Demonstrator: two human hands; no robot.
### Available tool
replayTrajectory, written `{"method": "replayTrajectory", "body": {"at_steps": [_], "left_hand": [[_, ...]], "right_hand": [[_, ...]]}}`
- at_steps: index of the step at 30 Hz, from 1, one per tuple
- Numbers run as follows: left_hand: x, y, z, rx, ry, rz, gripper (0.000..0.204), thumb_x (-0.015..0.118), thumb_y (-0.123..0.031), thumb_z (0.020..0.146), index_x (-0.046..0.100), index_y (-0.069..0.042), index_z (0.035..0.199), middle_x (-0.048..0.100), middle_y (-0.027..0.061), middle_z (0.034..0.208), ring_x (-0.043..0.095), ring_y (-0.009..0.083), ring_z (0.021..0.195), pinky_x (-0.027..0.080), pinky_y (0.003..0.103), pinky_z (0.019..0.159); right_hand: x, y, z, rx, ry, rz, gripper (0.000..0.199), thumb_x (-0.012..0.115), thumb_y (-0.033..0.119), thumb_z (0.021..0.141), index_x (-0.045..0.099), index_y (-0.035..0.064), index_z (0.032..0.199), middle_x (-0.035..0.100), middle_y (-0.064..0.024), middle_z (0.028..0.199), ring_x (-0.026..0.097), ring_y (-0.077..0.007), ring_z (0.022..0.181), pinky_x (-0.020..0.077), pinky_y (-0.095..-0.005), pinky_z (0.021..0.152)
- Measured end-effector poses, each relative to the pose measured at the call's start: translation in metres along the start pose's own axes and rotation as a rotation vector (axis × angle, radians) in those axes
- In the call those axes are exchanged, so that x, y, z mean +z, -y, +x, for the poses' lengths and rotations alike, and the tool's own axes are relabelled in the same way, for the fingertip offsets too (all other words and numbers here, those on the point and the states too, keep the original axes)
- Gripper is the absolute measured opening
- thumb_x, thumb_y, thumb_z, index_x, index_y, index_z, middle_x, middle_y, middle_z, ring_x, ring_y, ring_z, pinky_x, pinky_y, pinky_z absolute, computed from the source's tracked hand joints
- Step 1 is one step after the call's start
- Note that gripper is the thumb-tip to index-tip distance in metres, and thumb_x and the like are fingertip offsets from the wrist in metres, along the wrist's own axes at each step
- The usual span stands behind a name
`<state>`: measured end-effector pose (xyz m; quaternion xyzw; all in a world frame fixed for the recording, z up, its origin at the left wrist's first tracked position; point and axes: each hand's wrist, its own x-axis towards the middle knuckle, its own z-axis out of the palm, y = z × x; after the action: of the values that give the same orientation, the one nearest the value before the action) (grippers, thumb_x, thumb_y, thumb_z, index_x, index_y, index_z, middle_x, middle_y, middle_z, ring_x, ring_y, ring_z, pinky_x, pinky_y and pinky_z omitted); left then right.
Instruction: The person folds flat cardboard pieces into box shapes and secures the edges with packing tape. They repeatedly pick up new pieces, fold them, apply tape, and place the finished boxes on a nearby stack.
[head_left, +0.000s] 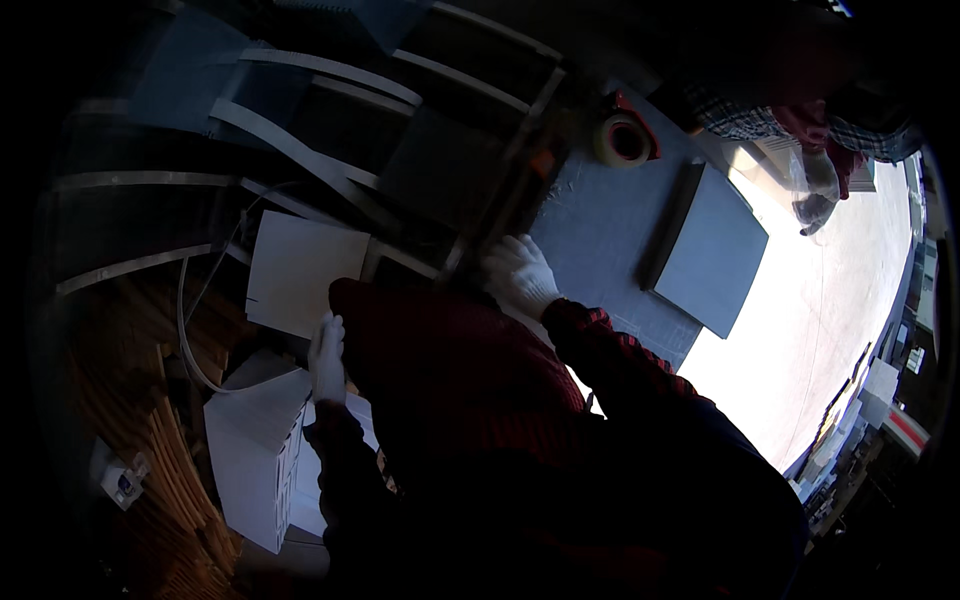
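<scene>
My left hand point(328, 362), in a white glove, has its fingers stretched upward. It lies between a flat white cardboard sheet point(302, 272) and a stack of folded white cartons point(258, 440); whether it touches either I cannot tell. My right hand point(520, 274), also gloved in white, is at the left edge of a grey-blue tabletop point(600, 235). Its fingers are slightly bent and apart, with nothing visible in them. A flat grey carton or board point(712, 250) lies on this table, right of my right hand. Dark red clothing and a dark sleeve fill the space between my arms.
A red tape dispenser with a tape roll point(622, 140) rests at the table's far end. Another person's gloved hand point(817, 205) holds clear film at the upper right. Metal rack bars point(300, 150) run across the upper left. Brown cardboard sheets point(175, 460) lean at the lower left.
</scene>
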<state>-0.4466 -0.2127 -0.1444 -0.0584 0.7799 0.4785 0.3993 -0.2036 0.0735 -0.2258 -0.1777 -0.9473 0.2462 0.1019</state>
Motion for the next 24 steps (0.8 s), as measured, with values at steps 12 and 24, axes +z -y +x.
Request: {"method": "replayTrajectory", "body": {"at_steps": [12, 24], "left_hand": [[-0.050, -0.110, 0.115, 0.262, -0.033, 0.375, 0.045, 0.056, -0.033, 0.100, 0.059, -0.001, 0.132, 0.063, 0.0138, 0.133, 0.058, 0.0246, 0.125, 0.042, 0.033, 0.105], [-0.087, -0.170, 0.374, 0.914, -0.051, 1.157, 0.032, 0.062, -0.022, 0.089, 0.064, -0.009, 0.118, 0.063, 0.0123, 0.125, 0.058, 0.0335, 0.117, 0.046, 0.045, 0.097]], "right_hand": [[-0.018, 0.033, 0.033, 0.164, 0.165, -0.040, 0.025, 0.062, 0.015, 0.087, 0.068, 0.0112, 0.111, 0.064, -0.0085, 0.121, 0.052, -0.0352, 0.123, 0.0294, -0.0594, 0.111], [0.051, 0.038, 0.102, 0.393, 0.223, -0.002, 0.028, 0.065, 0.007, 0.079, 0.068, 0.0085, 0.107, 0.064, -0.0113, 0.118, 0.058, -0.0351, 0.113, 0.0436, -0.0503, 0.100]]}}
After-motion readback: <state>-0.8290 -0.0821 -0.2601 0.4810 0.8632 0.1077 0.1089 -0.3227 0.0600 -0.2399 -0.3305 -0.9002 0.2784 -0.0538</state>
